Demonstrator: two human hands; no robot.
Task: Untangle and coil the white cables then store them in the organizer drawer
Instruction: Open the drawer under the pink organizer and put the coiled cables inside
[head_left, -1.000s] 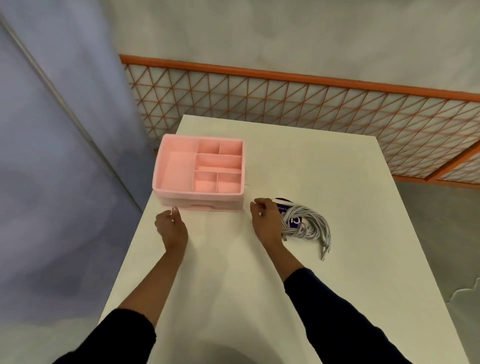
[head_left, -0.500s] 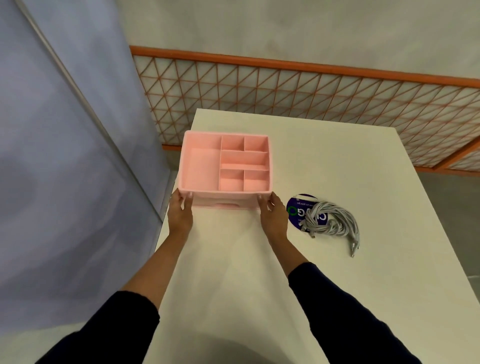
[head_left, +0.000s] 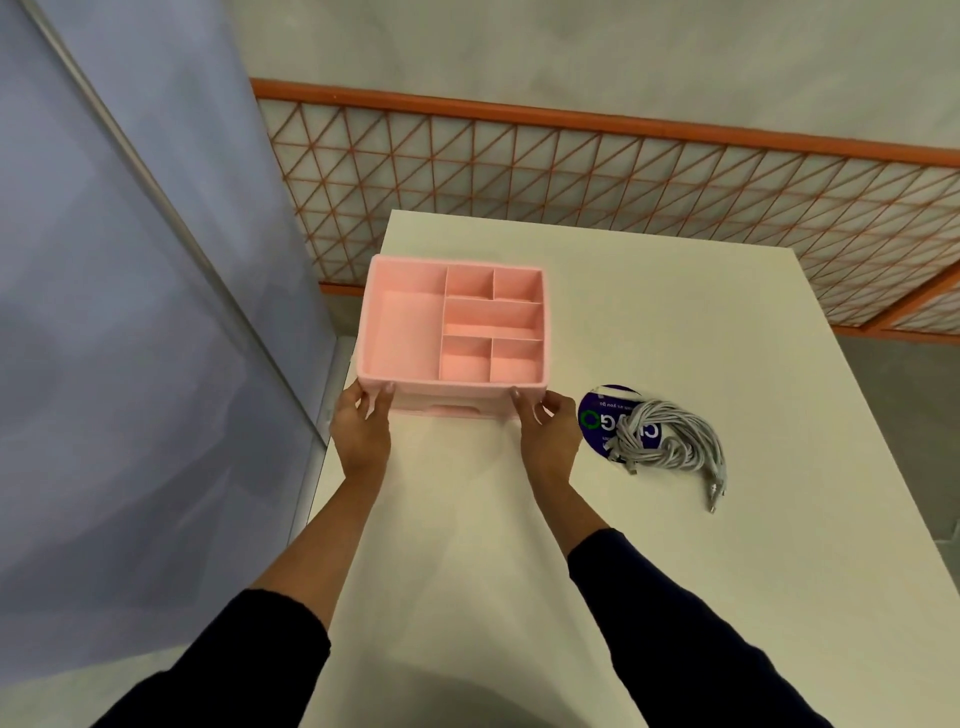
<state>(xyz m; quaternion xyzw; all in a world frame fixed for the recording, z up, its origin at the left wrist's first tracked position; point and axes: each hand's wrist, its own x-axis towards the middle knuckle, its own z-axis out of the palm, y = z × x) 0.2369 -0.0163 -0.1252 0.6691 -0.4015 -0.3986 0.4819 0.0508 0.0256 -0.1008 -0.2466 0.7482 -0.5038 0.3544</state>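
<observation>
2 hands grip 1 pink organizer (head_left: 405, 332) on a white table (head_left: 675, 322).
Blue wall left, orange lattice railing (head_left: 597, 161) behind. Left hand (head_left: 361, 434) and right hand (head_left: 550, 434) clasp its near corners; 6 compartments, all bare. Just right, 1 tangled white cable bundle (head_left: 670, 441) overlaps a purple round sticker (head_left: 597, 415), writing unreadable.

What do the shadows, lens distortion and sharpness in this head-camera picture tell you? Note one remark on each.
Head view: soft shadow falls on the table beneath the forearms; wide-angle bending bows the orange railing and table edges; the pink organizer, both hands and the cables look fairly sharp, with no strong glare.
</observation>
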